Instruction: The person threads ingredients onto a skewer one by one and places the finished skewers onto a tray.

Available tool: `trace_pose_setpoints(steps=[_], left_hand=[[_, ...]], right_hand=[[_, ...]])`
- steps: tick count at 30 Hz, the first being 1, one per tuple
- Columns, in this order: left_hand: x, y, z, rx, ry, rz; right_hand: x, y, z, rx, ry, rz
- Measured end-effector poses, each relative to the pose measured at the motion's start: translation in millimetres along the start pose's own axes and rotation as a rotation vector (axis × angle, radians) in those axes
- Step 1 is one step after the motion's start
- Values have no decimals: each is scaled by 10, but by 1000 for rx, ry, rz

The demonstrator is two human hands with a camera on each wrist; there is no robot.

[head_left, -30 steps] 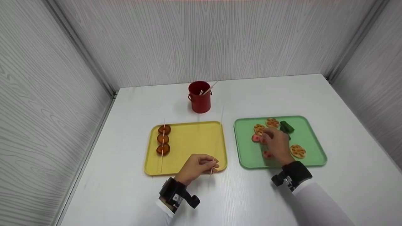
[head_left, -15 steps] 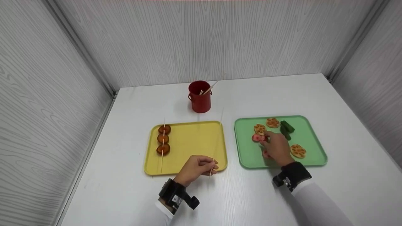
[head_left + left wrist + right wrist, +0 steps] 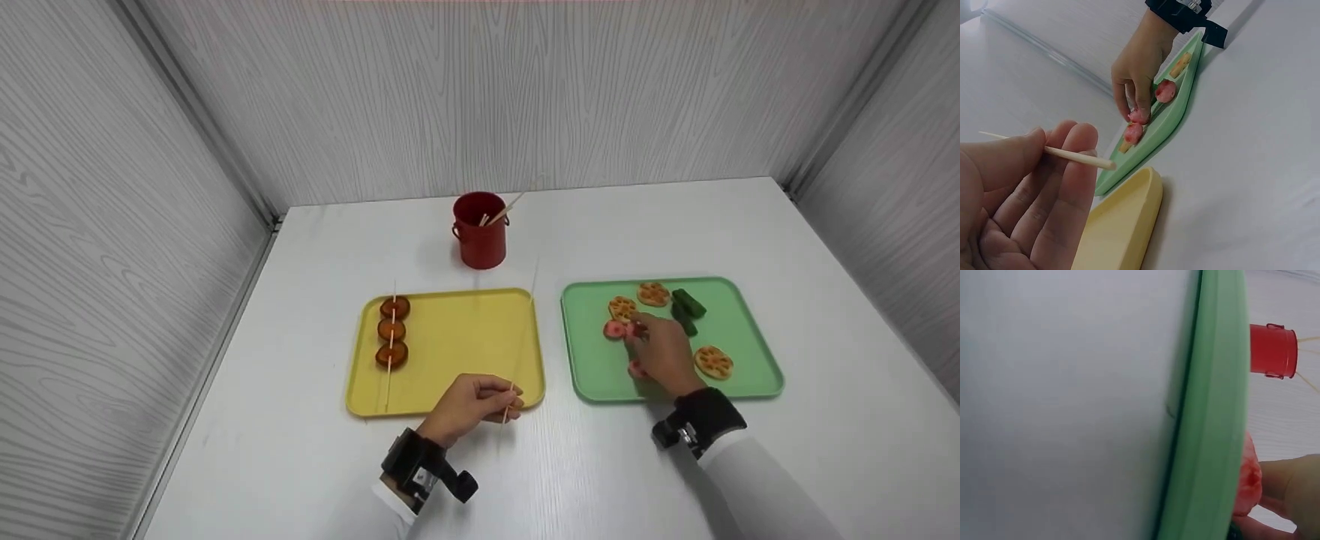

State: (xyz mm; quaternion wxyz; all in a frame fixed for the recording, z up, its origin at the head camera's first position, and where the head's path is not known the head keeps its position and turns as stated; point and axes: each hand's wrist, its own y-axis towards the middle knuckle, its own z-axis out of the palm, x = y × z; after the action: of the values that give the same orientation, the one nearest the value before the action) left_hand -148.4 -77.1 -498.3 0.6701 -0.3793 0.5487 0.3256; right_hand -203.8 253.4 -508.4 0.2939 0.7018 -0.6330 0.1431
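In the head view my left hand pinches a thin wooden skewer between thumb and fingers, above the near right corner of the yellow tray. Its blunt end shows in the left wrist view. Over the green tray, my right hand pinches a pink, meat-like slice, partly hidden by the fingers. Another pink slice lies just left of the fingertips. A third pink slice is nearer me, partly under the hand. Lotus root slices and dark green pieces share that tray.
On the yellow tray's left side lies a skewer threaded through three brown-edged orange rounds. A red bucket holding several skewers stands behind the trays. The white table meets pale wood-grain walls at the back and sides.
My right hand has shifted slightly over the green tray, uncovering more of the dark green pieces; its fingertips stay by the pink slices. The left hand keeps the skewer almost still.
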Motion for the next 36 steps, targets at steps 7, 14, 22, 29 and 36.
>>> trace_pose_setpoints(steps=[7,14,22,29,36], left_hand=[[1,-16,3,-1,16,-1],[32,-26,6,27,8,14],[46,-27,7,47,-3,12],[54,-20,20,41,-8,9],[72,-7,34,50,2,3]], right_hand=[[39,20,-12,-51,118,-56],[240,18,-79,20,293,-58],[430,-19,-207,186,671,132],[517,-30,-244,219,957,203],[526,-31,-255,204,1000,301]])
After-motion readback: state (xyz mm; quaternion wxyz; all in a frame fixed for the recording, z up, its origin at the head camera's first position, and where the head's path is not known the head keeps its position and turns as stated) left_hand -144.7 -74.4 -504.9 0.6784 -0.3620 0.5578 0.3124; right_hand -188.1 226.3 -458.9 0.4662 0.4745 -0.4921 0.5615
